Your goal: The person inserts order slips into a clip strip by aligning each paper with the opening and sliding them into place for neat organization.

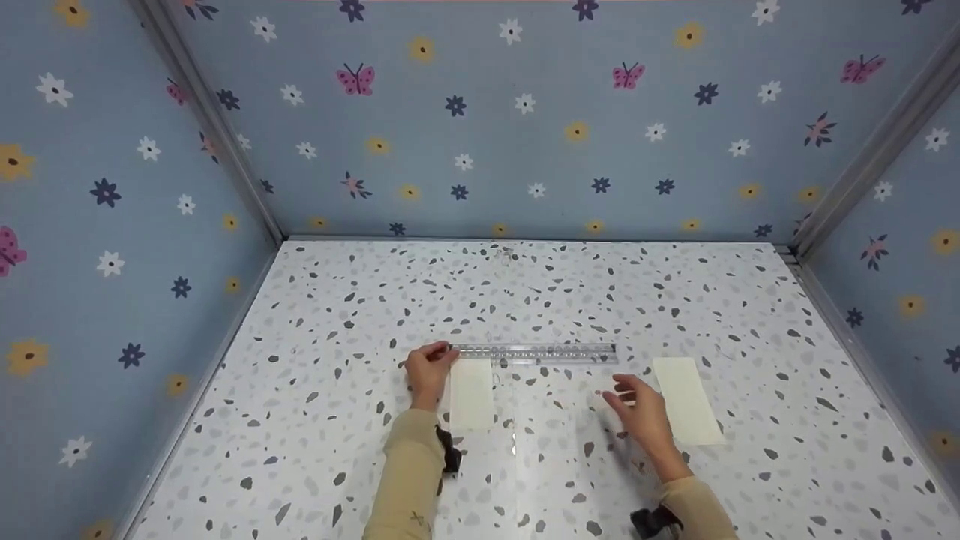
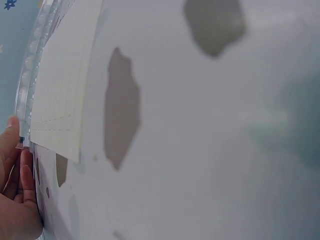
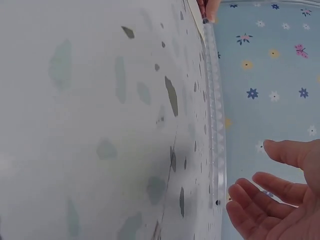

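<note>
A long clear plastic strip with a row of round shapes along it and dark tips lies crosswise on the speckled table. My left hand pinches its left end; in the left wrist view, the thumb and the fingers are at the dark tip. Just below that end lies a pale yellow sheet of paper, its faint lines showing in the left wrist view. My right hand holds nothing, its fingers loosely bent and spread from the thumb, near the strip's right end. In the right wrist view the strip runs past this hand.
A second pale yellow sheet lies on the table just right of my right hand. Blue panels with flowers and butterflies enclose the back and both sides.
</note>
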A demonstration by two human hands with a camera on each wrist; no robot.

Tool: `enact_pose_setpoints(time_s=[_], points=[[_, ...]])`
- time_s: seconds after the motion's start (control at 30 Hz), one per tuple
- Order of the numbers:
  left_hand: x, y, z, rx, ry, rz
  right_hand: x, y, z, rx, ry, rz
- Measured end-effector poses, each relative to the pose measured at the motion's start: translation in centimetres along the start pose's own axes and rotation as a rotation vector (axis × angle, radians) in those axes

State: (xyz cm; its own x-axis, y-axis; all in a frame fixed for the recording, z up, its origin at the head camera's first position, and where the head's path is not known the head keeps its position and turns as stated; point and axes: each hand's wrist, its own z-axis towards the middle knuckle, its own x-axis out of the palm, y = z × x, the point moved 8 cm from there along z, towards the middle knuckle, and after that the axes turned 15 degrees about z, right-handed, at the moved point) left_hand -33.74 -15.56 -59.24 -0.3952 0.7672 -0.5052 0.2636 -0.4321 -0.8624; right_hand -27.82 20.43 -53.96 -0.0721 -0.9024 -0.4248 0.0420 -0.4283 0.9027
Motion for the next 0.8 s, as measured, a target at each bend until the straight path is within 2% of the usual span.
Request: enact_pose_setpoints(time_s=[0.23, 0.6, 0.8], points=[[-0.1, 0.0, 0.0, 0.003, -0.003, 0.0, -2.5, -1.7, 0.0, 0.075, -0.037, 0.016], [-0.3, -0.5, -0.2, 0.059, -0.019, 0.003, -6.1, -3.7, 0.0, 0.162, -0.074, 0.011], [-0.3, -0.5, -0.2, 0.038, -0.012, -0.016, -7.3, -4.7, 0.4, 0.195, -0.096, 0.007]])
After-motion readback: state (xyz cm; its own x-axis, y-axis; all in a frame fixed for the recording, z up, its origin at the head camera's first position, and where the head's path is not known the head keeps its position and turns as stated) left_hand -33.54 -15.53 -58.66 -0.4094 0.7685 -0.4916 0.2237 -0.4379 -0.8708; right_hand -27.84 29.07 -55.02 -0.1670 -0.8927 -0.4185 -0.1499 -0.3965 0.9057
